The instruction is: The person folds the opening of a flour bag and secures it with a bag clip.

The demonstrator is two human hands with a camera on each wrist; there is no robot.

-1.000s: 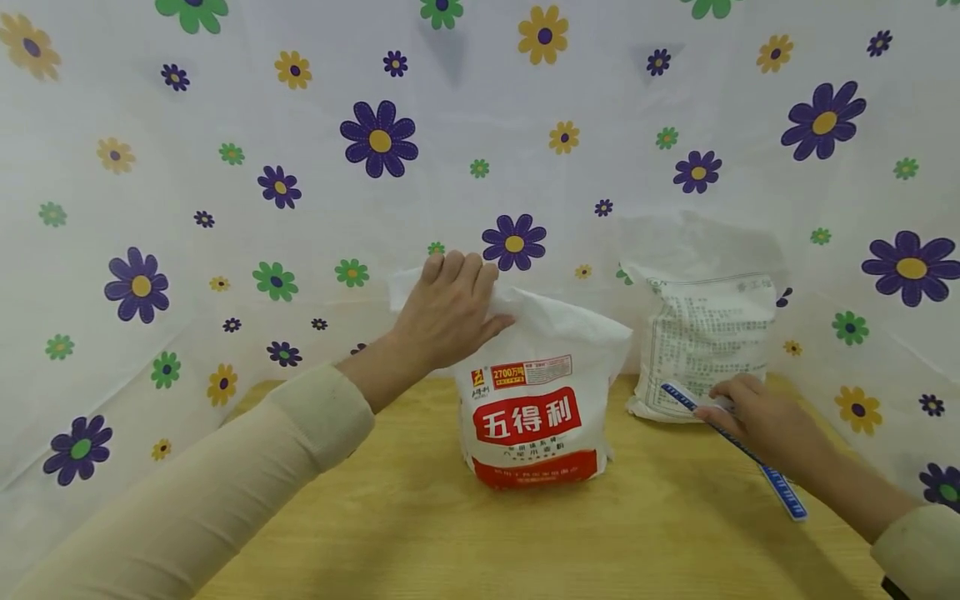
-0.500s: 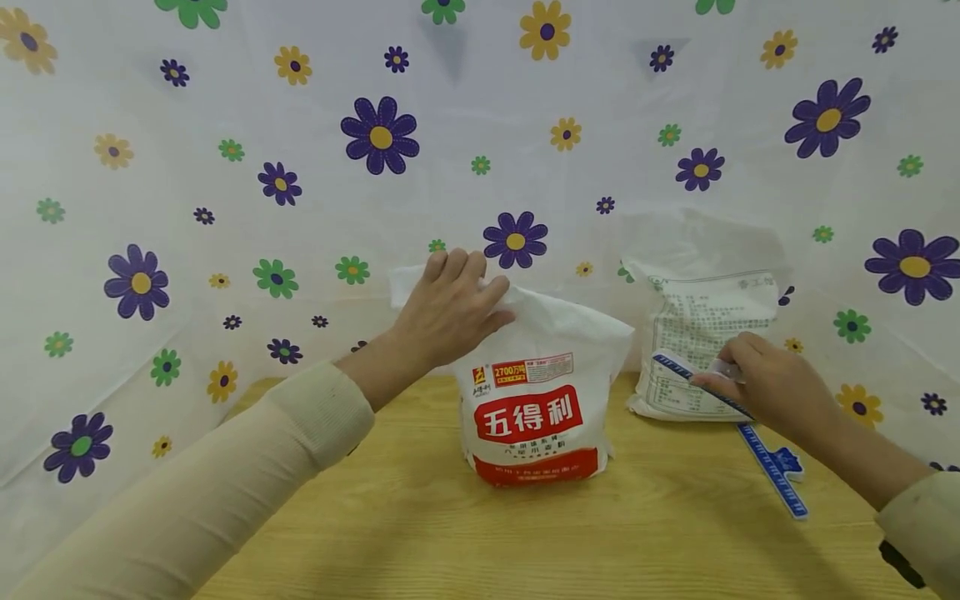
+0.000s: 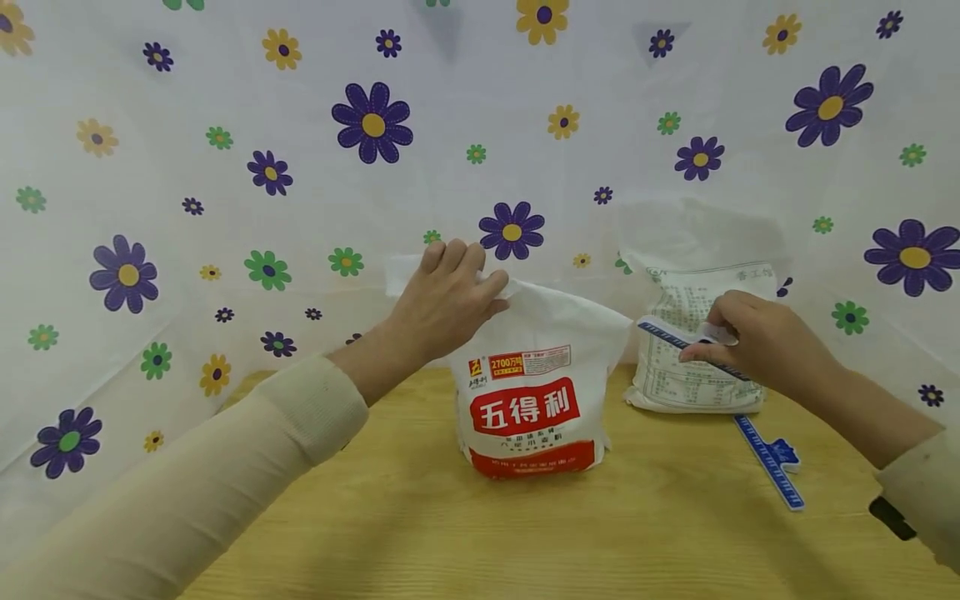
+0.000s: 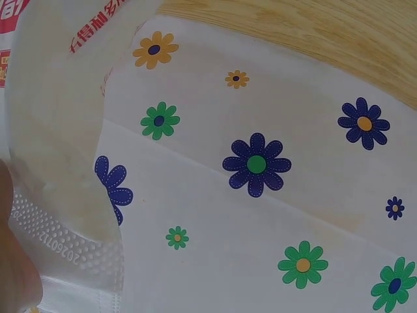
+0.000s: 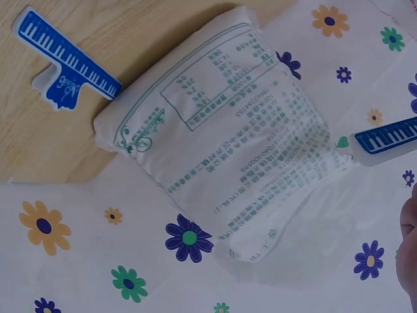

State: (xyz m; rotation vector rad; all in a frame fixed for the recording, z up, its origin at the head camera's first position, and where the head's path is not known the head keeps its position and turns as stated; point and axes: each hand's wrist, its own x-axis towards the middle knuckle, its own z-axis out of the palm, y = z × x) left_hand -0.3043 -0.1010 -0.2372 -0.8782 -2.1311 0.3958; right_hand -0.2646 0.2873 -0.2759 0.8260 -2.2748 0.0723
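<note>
The green-printed bag (image 5: 221, 137) stands on the worktop (image 3: 420, 533) just beyond the fingers of the right hand (image 3: 761, 337), which partly cover it; contact cannot be determined. A second clip (image 3: 770, 462) lies below those fingers, one end by that bag's base. A flowered sheet (image 3: 450, 192) hangs beyond the fingers of both hands and meets the worktop's rear edge. Worktop surface extends from below both sets of fingers toward the person; a narrow gap parts the bags' bases, left of the right fingers. The left hand (image 3: 450, 304) has its fingers gripping the top of the red-printed bag (image 3: 536, 375), upright below them, its plain white end projecting to their left. The right fingers pinch the held clip (image 5: 388, 142), blue and white, keyboard-patterned, slanting down rightward.
</note>
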